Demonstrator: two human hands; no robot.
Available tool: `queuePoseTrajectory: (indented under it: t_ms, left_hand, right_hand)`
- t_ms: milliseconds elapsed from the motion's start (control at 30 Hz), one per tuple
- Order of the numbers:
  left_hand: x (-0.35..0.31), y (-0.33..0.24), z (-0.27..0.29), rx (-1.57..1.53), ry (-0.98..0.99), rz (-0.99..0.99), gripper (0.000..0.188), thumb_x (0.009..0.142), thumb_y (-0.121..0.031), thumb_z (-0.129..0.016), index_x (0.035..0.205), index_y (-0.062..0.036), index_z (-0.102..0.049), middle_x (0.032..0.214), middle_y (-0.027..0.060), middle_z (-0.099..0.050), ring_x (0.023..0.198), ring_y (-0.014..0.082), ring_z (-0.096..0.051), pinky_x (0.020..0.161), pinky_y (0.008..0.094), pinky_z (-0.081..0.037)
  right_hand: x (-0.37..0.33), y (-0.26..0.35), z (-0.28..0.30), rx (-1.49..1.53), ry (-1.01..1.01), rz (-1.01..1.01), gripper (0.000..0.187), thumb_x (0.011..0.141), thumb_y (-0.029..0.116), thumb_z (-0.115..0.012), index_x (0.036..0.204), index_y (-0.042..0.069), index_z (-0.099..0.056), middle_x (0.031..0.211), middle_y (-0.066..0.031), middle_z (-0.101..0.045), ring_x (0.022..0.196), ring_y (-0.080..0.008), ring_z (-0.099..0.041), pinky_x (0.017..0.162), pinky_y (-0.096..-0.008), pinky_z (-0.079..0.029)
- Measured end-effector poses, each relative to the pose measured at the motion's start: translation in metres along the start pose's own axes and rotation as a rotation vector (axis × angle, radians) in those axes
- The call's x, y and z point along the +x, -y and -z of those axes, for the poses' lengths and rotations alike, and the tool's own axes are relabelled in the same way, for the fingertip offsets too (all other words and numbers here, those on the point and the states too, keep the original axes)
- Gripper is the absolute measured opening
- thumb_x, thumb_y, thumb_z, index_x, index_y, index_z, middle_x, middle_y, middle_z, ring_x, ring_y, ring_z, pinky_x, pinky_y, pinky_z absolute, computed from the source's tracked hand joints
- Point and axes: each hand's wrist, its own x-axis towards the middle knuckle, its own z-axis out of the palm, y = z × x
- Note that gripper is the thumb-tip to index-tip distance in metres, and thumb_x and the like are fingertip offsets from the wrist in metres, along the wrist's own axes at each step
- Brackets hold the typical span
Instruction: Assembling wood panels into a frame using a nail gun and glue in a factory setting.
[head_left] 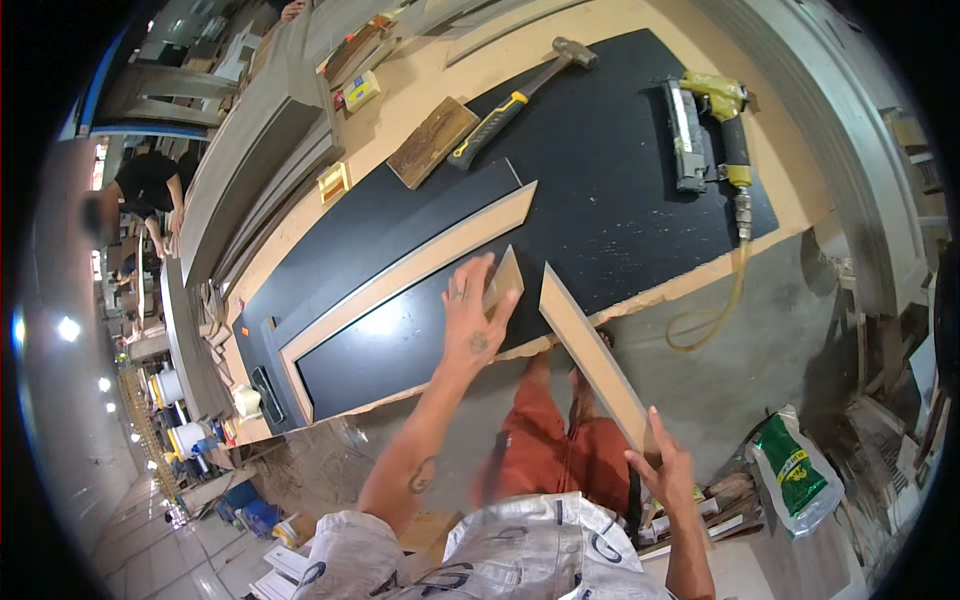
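My left hand (476,325) is over the near edge of a black panel (620,190), its fingers and thumb around a short wooden strip (508,277) with a slanted end. Most of that strip is hidden by the hand. Closed around the lower end of a longer wooden strip (592,350), my right hand (665,465) is off the panel to the right. This strip's mitred tip points up toward the panel's edge. Left of both hands, a long pale strip (410,253) with grey edges lies on the panel, joined to a short piece (298,385) at a corner.
A hammer (520,100) and a brown wood block (433,142) lie at the far side. A yellow-green nail gun (708,130) with an air hose (738,275) rests at the right. Grey panels (255,150) are stacked at the left; another person (145,190) stands beyond them.
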Motion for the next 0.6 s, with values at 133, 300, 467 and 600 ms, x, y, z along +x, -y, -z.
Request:
queuePoseTrajectory:
  t_ms: [133,300,467,600]
  left_hand:
    - [0.015,-0.003,-0.016,0.077,-0.092,0.105,0.047,0.091,-0.028,-0.063,0.131,-0.0064,-0.054,0.121,0.0121,-0.051,0.112,0.0335,-0.047,0.098,0.0471,-0.034]
    - [0.020,-0.001,-0.024,-0.023,-0.103,0.024,0.035,0.088,-0.028,-0.068,0.117,-0.0091,-0.067,0.108,0.0061,-0.055,0.100,0.0268,-0.050,0.090,0.0425,-0.036]
    - [0.024,-0.005,-0.026,0.019,-0.103,0.001,0.038,0.082,-0.034,-0.073,0.114,-0.0115,-0.069,0.105,0.0040,-0.056,0.096,0.0248,-0.051,0.086,0.0402,-0.037]
    - [0.026,-0.004,-0.025,0.008,-0.106,0.028,0.041,0.076,-0.039,-0.077,0.107,-0.0124,-0.072,0.102,0.0024,-0.058,0.094,0.0238,-0.052,0.085,0.0384,-0.037]
  right_hand:
    - [0.019,0.011,0.009,-0.107,0.097,-0.070,0.080,0.075,0.026,-0.081,0.144,0.012,-0.043,0.101,-0.0207,-0.067,0.086,-0.0377,-0.066,0.075,-0.0406,-0.053]
    - [0.028,0.011,0.015,-0.168,0.136,-0.083,0.078,0.074,0.026,-0.081,0.142,0.011,-0.046,0.094,-0.0196,-0.066,0.079,-0.0368,-0.065,0.072,-0.0405,-0.053]
    - [0.031,0.011,0.016,-0.176,0.101,-0.119,0.076,0.069,0.027,-0.083,0.137,0.012,-0.052,0.079,-0.0155,-0.060,0.069,-0.0320,-0.060,0.064,-0.0403,-0.049]
    - [0.036,0.012,0.023,-0.182,0.097,-0.094,0.076,0.068,0.025,-0.084,0.136,0.011,-0.054,0.083,-0.0168,-0.061,0.070,-0.0330,-0.060,0.065,-0.0404,-0.049]
